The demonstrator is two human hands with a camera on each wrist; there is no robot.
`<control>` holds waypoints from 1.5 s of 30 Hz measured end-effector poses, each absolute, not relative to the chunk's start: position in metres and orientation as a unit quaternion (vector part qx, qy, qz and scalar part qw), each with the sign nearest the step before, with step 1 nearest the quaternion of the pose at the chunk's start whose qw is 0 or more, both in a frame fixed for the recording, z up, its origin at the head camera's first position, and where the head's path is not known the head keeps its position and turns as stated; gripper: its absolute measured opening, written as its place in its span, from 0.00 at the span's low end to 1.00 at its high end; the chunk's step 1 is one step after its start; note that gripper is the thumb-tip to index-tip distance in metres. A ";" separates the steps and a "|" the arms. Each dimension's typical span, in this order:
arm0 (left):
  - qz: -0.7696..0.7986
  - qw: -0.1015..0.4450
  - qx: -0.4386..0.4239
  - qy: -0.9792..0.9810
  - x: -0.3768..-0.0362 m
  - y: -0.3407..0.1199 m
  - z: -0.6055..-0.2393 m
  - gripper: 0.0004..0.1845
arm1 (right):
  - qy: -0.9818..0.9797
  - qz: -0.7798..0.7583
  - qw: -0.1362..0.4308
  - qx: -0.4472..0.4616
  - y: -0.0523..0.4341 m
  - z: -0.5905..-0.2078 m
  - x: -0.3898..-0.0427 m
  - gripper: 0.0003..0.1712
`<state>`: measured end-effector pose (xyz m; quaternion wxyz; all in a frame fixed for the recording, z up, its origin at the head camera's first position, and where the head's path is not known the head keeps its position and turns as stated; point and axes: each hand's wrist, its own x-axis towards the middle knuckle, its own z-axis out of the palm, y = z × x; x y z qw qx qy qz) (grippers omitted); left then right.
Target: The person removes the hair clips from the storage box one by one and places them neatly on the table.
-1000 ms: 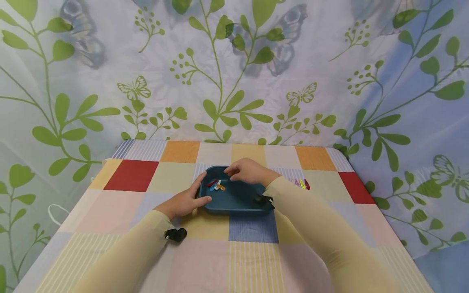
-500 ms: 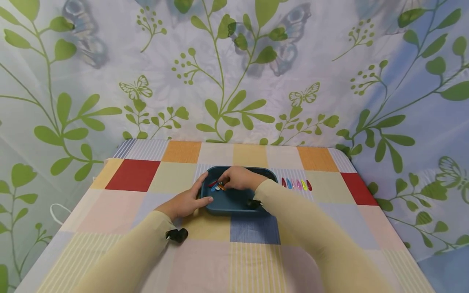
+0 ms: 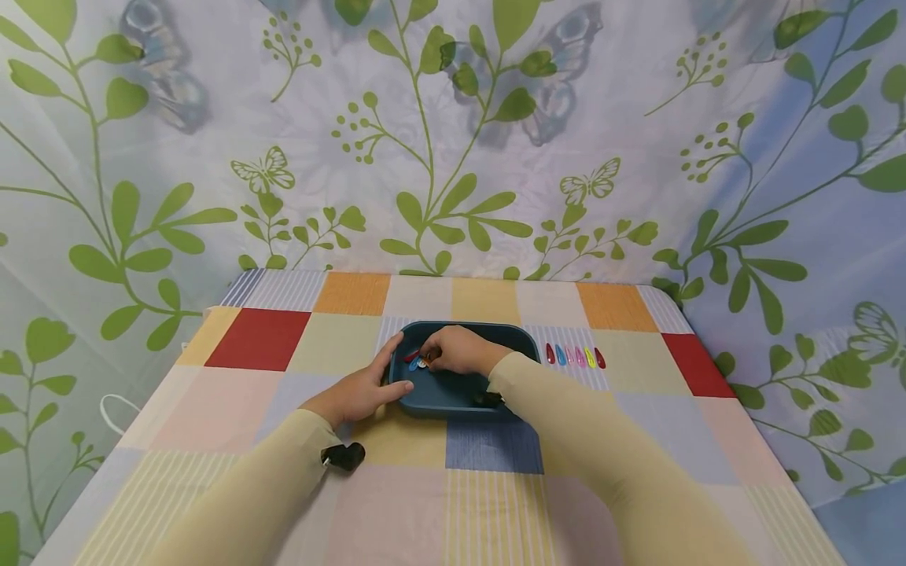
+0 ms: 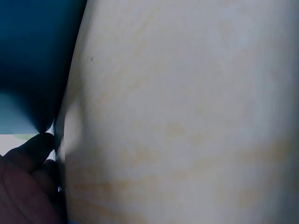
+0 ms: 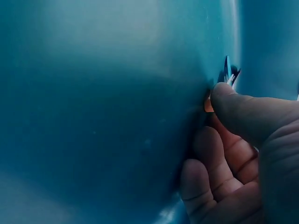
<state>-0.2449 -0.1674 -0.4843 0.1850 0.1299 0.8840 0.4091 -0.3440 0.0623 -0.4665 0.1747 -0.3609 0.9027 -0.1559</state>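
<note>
My right hand (image 3: pixel 458 350) reaches into a dark blue tray (image 3: pixel 425 412), its fingertips at a small pile of snap hair clips near the left wall. Close up in the right wrist view, thumb and forefinger pinch an orange hair clip (image 5: pixel 208 105), mostly covered by the thumb. Just beyond it, a blue hair clip (image 5: pixel 227 65) leans by the tray wall. A red hair clip (image 3: pixel 411 356) also lies in the pile. My left hand (image 3: pixel 359 391) rests against the tray's left side, fingers extended along the rim and thumb at the front corner.
Right of the tray, several hair clips lie in a neat row, from a red clip (image 3: pixel 550 354) past a yellow clip (image 3: pixel 590 358) to another red one. A patchwork cloth (image 3: pixel 385 503) covers the table. Behind it hangs a leaf-patterned curtain (image 3: pixel 453 141).
My right hand has moved down and left into the tray, onto the clip pile, and now pinches the orange hair clip. The row at right has come into fuller view. My left hand stays put.
</note>
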 end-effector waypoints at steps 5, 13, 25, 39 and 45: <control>0.403 0.182 0.130 0.888 -0.245 -0.168 -0.483 0.49 | 0.905 -0.156 0.166 -0.358 0.061 -0.468 -0.343 0.16; 0.403 0.179 0.129 0.888 -0.245 -0.167 -0.482 0.49 | 0.918 -0.140 0.136 -0.345 0.055 -0.468 -0.341 0.15; 0.409 0.184 0.129 0.884 -0.246 -0.166 -0.482 0.49 | 0.916 -0.194 0.177 -0.304 0.062 -0.468 -0.344 0.15; 0.401 0.180 0.129 0.889 -0.244 -0.165 -0.481 0.50 | 0.894 -0.219 0.211 -0.328 0.073 -0.464 -0.345 0.19; 0.403 0.185 0.127 0.887 -0.244 -0.167 -0.482 0.50 | 0.887 -0.227 0.226 -0.333 0.080 -0.464 -0.346 0.22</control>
